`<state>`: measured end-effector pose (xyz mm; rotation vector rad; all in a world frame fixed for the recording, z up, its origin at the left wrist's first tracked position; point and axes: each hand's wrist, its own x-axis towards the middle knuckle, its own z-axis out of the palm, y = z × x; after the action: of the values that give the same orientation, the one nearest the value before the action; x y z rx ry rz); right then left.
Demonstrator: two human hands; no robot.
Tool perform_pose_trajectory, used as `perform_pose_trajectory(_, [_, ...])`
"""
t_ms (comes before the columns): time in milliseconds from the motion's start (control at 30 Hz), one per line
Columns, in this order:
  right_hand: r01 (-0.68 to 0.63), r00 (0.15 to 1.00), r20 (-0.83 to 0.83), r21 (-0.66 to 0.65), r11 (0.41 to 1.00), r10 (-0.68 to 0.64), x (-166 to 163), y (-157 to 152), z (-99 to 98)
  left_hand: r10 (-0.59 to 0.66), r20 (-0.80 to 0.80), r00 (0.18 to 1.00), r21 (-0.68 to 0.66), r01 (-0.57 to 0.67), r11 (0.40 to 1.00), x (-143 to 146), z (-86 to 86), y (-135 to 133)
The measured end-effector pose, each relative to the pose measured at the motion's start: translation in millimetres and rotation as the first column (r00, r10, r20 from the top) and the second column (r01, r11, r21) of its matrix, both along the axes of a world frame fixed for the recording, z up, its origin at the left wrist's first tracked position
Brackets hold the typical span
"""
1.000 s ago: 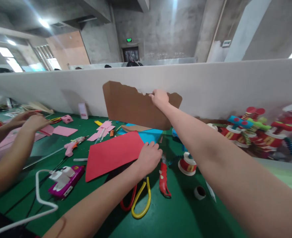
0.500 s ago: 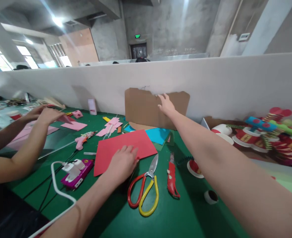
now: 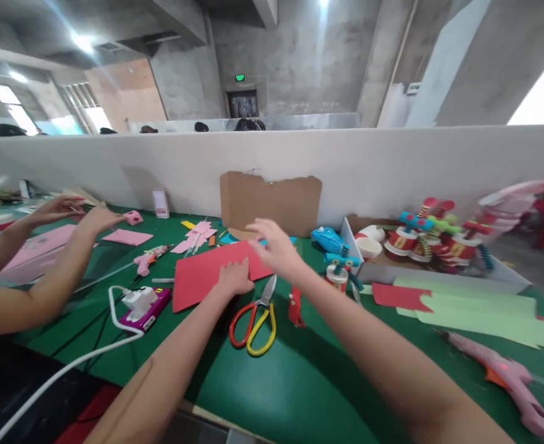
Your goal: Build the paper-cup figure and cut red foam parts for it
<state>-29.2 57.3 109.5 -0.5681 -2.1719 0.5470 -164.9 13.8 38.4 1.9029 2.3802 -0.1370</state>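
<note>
My left hand (image 3: 235, 276) lies flat with its fingers out on a sheet of red paper (image 3: 198, 280). Above the right part of that sheet is my right hand (image 3: 274, 243), fingers apart and nothing in them. Behind it a brown cardboard piece (image 3: 272, 203) leans upright against the white partition. Scissors (image 3: 258, 320) with one red and one yellow handle lie just in front of the paper. A red-handled tool (image 3: 295, 308) sits right of them, partly hidden by my right forearm.
At left, a co-worker's hands (image 3: 98, 219) handle pink paper near a pink glue gun (image 3: 147, 262) and a purple power strip (image 3: 149, 311) with cables. A box (image 3: 438, 275) of paper-cup figures stands at right, beyond green paper sheets (image 3: 475, 308) and another glue gun (image 3: 498, 364).
My right hand has drawn back from the cardboard's top edge toward the red paper. My left hand stays on the sheet. The view has shifted, showing more of the right side.
</note>
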Motion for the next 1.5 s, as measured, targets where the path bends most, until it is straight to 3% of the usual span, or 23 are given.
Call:
perform_pose_trajectory(100, [-0.173,0.985,-0.002,0.000,0.985,0.173,51.9,-90.7,-12.1,-0.023,0.004,1.000,0.012,0.023,1.000,7.2,2.2,-2.0])
perform_pose_trajectory(200, [-0.240,0.966,0.070,-0.124,0.963,0.250,104.9,-158.2,-29.8,0.001,-0.028,1.000,0.062,0.000,0.998,11.8,7.3,-4.6])
perform_pose_trajectory(267, [-0.198,0.973,0.077,-0.196,0.961,0.216,135.8,-185.5,-43.8,0.028,-0.052,0.998,0.107,-0.022,0.994,13.4,14.8,-7.1])
perform_pose_trajectory(400, [-0.023,0.988,0.146,-0.184,0.983,0.050,192.0,-210.9,-72.0,0.087,-0.120,0.989,0.277,-0.051,0.959,26.3,39.6,-32.8])
perform_pose_trajectory(467, [0.108,0.989,0.118,-0.160,0.981,-0.089,219.3,-217.5,-85.7,0.045,-0.138,0.989,0.536,0.037,0.843,46.1,49.5,-63.1])
perform_pose_trajectory(533, [0.255,0.966,0.074,-0.163,0.953,-0.246,244.2,-223.1,-99.4,-0.033,-0.151,0.988,0.679,0.128,0.723,77.7,49.8,-102.4])
perform_pose_trajectory(600, [0.411,0.908,0.022,-0.226,0.883,-0.418,264.6,-227.0,-112.3,-0.178,-0.187,0.966,0.746,0.257,0.614,118.0,36.6,-142.4])
perform_pose_trajectory(667, [0.534,0.831,0.004,-0.289,0.795,-0.557,279.2,-228.0,-122.7,-0.366,-0.221,0.904,0.769,0.392,0.504,159.7,11.9,-174.0])
perform_pose_trajectory(733, [0.555,0.811,-0.013,-0.300,0.776,-0.585,288.3,-226.3,-129.6,-0.520,-0.233,0.822,0.764,0.486,0.425,194.4,-17.1,-192.6])
perform_pose_trajectory(800, [0.549,0.814,-0.033,-0.285,0.786,-0.581,293.9,-223.3,-133.5,-0.600,-0.268,0.754,0.752,0.553,0.359,216.9,-42.5,-199.9])
perform_pose_trajectory(867, [0.546,0.819,-0.047,-0.247,0.801,-0.572,298.4,-220.4,-135.9,-0.637,-0.278,0.719,0.717,0.596,0.361,228.0,-60.0,-201.2])
perform_pose_trajectory(1000, [0.402,0.915,0.045,-0.167,0.900,-0.400,308.1,-214.4,-137.9,-0.739,-0.239,0.630,0.696,0.642,0.322,233.3,-73.5,-201.3])
perform_pose_trajectory(1100, [0.246,0.966,0.133,-0.219,0.944,-0.221,313.6,-207.7,-132.8,-0.821,-0.161,0.547,0.629,0.698,0.342,229.3,-66.4,-202.4])
perform_pose_trajectory(1267, [0.106,0.987,0.153,-0.365,0.925,-0.053,314.3,-196.9,-106.9,-0.870,0.104,0.482,0.419,0.772,0.478,197.4,-25.1,-201.2])
perform_pose_trajectory(1400, [0.028,0.997,0.078,-0.417,0.909,0.005,306.3,-191.8,-88.7,-0.728,0.280,0.625,0.385,0.622,0.682,157.8,2.0,-188.1])
perform_pose_trajectory(1500, [0.008,0.998,0.053,-0.422,0.906,0.016,297.9,-189.4,-85.1,-0.620,0.289,0.730,0.403,0.494,0.770,133.9,10.1,-163.9])
